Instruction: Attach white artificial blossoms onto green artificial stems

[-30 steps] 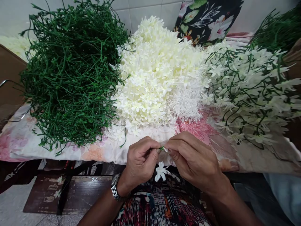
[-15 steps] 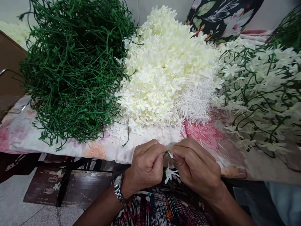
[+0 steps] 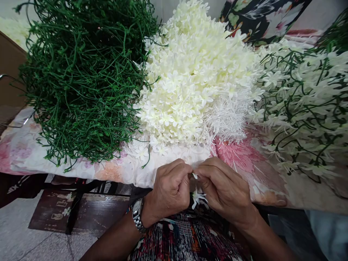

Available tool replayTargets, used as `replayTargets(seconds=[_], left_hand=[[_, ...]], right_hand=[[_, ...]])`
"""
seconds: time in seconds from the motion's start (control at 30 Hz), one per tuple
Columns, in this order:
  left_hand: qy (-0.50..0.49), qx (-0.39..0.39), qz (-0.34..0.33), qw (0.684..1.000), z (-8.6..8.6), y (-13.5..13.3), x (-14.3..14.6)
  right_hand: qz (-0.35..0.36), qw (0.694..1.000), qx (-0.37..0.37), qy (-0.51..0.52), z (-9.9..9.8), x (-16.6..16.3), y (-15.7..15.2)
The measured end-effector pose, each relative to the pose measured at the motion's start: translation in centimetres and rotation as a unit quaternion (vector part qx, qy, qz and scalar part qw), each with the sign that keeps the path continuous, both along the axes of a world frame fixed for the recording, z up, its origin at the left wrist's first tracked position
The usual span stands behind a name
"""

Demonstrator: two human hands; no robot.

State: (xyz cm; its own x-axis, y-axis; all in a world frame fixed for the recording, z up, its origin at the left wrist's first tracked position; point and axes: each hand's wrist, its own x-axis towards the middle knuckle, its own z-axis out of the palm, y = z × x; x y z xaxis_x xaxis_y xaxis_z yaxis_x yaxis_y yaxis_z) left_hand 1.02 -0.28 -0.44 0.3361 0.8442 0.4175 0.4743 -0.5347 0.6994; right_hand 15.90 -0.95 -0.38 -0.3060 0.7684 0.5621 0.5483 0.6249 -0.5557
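Note:
My left hand (image 3: 172,188) and my right hand (image 3: 225,190) meet fingertip to fingertip at the table's front edge, both closed in a pinch. A white artificial flower (image 3: 195,175) shows small between the fingertips, on my right hand's side. The green plastic stem pinched by my left hand is almost wholly hidden. Below the fingers hangs another white flower (image 3: 199,199), its petals pointing down; what holds it is hidden. Ahead lies a heap of loose cream-white blossoms (image 3: 187,79), and left of it a big tangle of green plastic stems (image 3: 87,83).
Flowers on green stems (image 3: 307,108) are piled at the right. Thin white strands (image 3: 227,116) lie beside the blossoms. A floral cloth (image 3: 108,173) covers the table. A brown box (image 3: 11,69) with bent wire stands far left, and a dark floral fabric (image 3: 263,20) is behind.
My fingertips have come closer together, and the green tip that showed between them is now mostly covered. The view has shifted slightly; the heaps look the same.

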Motion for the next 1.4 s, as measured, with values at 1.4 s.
replayTargets(seconds=[1.4], left_hand=[[-0.052, -0.027, 0.001, 0.998, 0.3, 0.0, 0.1]], right_hand=[[0.001, 1.000, -0.020, 0.017, 0.4, 1.3, 0.0]])
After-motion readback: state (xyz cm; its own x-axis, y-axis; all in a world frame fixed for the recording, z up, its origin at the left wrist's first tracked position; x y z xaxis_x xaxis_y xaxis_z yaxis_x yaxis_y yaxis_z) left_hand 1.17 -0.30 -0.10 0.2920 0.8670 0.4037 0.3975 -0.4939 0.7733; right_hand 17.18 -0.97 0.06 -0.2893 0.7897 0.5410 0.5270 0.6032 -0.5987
